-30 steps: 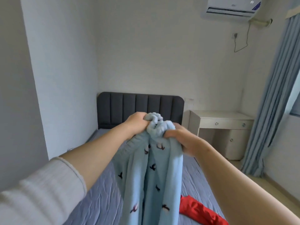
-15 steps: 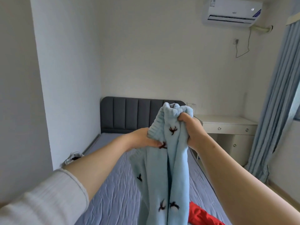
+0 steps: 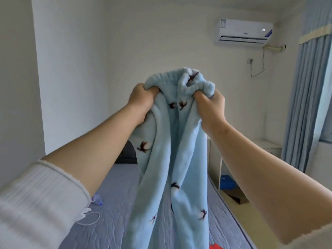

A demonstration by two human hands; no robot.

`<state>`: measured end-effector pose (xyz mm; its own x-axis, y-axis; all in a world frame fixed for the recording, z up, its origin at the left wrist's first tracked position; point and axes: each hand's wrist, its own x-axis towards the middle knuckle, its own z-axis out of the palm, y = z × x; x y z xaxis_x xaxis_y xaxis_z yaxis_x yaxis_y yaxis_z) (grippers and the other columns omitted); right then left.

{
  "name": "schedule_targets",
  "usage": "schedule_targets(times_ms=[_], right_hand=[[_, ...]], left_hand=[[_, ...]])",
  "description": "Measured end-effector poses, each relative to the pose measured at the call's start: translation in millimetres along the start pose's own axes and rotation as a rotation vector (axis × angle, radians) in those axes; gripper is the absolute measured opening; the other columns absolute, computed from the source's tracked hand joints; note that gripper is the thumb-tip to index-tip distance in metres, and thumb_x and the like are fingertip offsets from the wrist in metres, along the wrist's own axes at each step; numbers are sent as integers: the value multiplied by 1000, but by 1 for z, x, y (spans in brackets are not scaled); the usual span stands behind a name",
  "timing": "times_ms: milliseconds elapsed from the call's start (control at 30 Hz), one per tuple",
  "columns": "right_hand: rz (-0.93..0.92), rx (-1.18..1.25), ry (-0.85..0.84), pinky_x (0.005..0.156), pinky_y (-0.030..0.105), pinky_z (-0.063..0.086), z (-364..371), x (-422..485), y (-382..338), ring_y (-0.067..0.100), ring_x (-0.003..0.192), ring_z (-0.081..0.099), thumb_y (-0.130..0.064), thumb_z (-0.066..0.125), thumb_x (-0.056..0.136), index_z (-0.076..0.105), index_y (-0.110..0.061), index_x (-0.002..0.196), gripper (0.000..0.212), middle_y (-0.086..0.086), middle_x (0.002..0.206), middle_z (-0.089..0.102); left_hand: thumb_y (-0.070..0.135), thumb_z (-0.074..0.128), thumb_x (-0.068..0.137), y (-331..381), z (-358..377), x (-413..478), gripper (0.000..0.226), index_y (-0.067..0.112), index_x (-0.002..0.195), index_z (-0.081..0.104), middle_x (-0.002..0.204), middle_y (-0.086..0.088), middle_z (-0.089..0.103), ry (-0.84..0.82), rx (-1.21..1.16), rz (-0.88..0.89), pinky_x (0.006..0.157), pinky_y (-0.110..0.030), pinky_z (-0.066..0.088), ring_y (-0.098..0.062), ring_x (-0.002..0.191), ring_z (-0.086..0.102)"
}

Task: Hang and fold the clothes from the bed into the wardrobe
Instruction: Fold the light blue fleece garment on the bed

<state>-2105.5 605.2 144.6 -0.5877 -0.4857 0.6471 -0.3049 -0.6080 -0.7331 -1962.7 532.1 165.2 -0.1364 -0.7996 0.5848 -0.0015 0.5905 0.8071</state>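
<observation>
Fluffy light-blue fleece garment point(image 3: 176, 159), dark bird motifs, hangs over the bed point(image 3: 116, 203) middle. We grip its bunched top with left hand point(image 3: 142, 101) and right hand point(image 3: 210, 106), now level and lifted higher than before.

- We note a light blue fleece garment point(image 3: 179, 159) with small dark bird-like motifs, hanging in vertical folds above the bed point(image 3: 115, 203).
- We see its bunched top edge gripped by the left hand point(image 3: 142, 101) and the right hand point(image 3: 210, 106).
- We see a corner of a red garment point(image 3: 214, 246) lying on the bed.
</observation>
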Motion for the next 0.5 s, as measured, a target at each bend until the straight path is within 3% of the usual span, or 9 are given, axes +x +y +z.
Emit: schedule_targets(times_ms=[133,233,367,500], right_hand=[[-224,7,4,69,27,50,14,26,-45,8,71,56,-14,55,74,54,-26,75,12,-9,74,59],[-228,36,-35,76,28,53,16,40,-64,8,77,60,-15,54,77,57,-28,79,14,-9,79,63],[-46,-52,-108,72,27,54,0,29,-31,11,79,64,-16,58,78,64,-25,77,11,-7,78,67],[287,-193,-183,75,33,55,-24,-16,42,18,81,66,-23,62,77,67,-18,80,7,3,84,70]], left_hand=[[27,47,87,58,-2,21,33,2,107,59,98,-10,64,199,-91,168,74,-33,51,-24,91,63],[33,52,82,76,-7,29,32,9,100,61,96,-7,66,161,-4,191,81,-38,54,-23,89,64],[37,65,76,45,-15,17,25,15,89,65,88,-4,67,8,281,116,74,-32,53,-21,81,63],[34,72,71,-16,-9,-12,25,16,64,56,71,-1,56,-255,622,-11,51,-23,35,-15,61,49]])
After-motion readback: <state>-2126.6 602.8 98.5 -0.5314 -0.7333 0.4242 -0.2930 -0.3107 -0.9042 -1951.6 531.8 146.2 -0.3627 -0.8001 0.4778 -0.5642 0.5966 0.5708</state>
